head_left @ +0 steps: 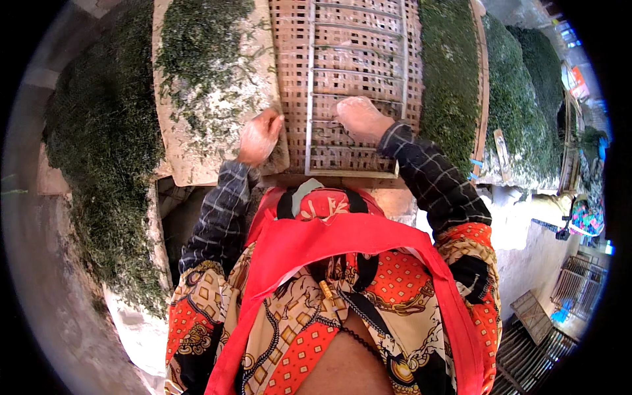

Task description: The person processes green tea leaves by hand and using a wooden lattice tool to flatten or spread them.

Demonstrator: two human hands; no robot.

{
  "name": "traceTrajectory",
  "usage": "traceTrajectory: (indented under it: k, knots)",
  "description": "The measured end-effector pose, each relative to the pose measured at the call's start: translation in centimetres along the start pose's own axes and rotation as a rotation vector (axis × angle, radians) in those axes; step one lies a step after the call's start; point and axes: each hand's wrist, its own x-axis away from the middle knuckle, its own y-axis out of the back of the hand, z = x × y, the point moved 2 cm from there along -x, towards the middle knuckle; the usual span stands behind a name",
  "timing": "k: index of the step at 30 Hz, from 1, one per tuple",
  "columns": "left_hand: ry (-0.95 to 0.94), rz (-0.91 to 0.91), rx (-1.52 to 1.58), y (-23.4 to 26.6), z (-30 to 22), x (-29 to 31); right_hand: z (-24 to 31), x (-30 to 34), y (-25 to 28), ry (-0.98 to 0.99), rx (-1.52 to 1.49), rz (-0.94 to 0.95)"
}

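My left hand (pixel 261 135) is closed over the right edge of a pale board (pixel 170 125), its fingers drawn together; whatever they hold is hidden. On that board lie dark green leafy shreds (pixel 204 46), thinning toward the near end over white powder. My right hand (pixel 361 116) is curled like a fist above a metal rack (pixel 308 99) with crossbars. I cannot make out anything inside its fingers. The rack lies on a woven perforated tray (pixel 289 59), and a few green bits are scattered under the bars. Both hands look dusted with white.
A large dark green heap (pixel 105 131) spreads along the left. More green shreds (pixel 447 72) lie right of the rack, beside a wooden strip (pixel 482 85), with another green heap (pixel 520 99) beyond. Slatted racks (pixel 576 286) stand at the lower right.
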Motion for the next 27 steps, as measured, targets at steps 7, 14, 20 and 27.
traceTrajectory:
  k: [7,14,20,27]
  knots:
    - [0.237,-0.393,0.444,7.9,11.2,4.0,5.9,-9.5,14.4,0.06,-0.921,-0.553]
    - [0.351,-0.663,-0.048,14.4,20.4,5.2,8.6,-18.3,14.9,-0.121,-0.871,-0.345]
    - [0.409,-0.577,-0.115,15.0,28.6,6.9,6.5,-16.3,7.9,-0.215,-0.53,-0.583]
    - [0.521,-0.42,0.299,16.5,31.4,3.5,9.3,-7.9,-4.0,-0.308,-0.378,-0.424]
